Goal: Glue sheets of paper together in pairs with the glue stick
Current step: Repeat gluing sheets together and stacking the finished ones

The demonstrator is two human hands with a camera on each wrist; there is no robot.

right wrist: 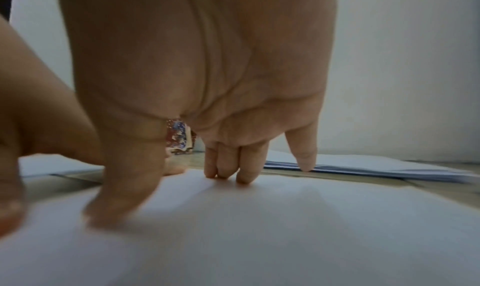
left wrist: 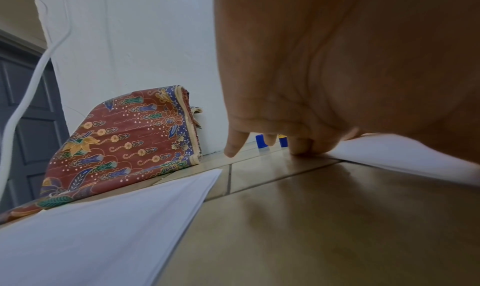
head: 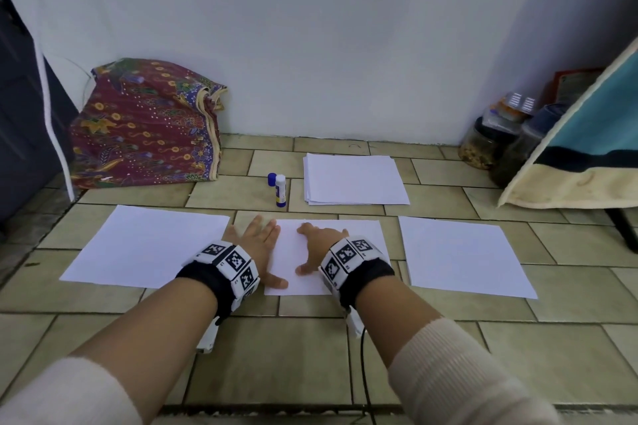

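Three white sheets lie in a row on the tiled floor: a left sheet [head: 148,245], a middle sheet [head: 310,286] and a right sheet [head: 462,255]. My left hand [head: 267,252] lies flat with straight fingers along the middle sheet's left edge [left wrist: 402,155]. My right hand [head: 312,247] is arched over the same sheet [right wrist: 259,229], and its fingertips [right wrist: 226,173] and thumb press down on it. Beyond the hands a white glue stick [head: 280,190] stands upright, with its blue cap [head: 272,179] beside it. A stack of paper [head: 355,179] lies to the right of the glue stick.
A folded batik cloth [head: 145,124] leans on the wall at the back left. Beside it are a dark door [head: 20,114] and a white cable [head: 51,114]. Jars [head: 490,138] stand in the back right corner, next to a blue and cream cloth [head: 587,148].
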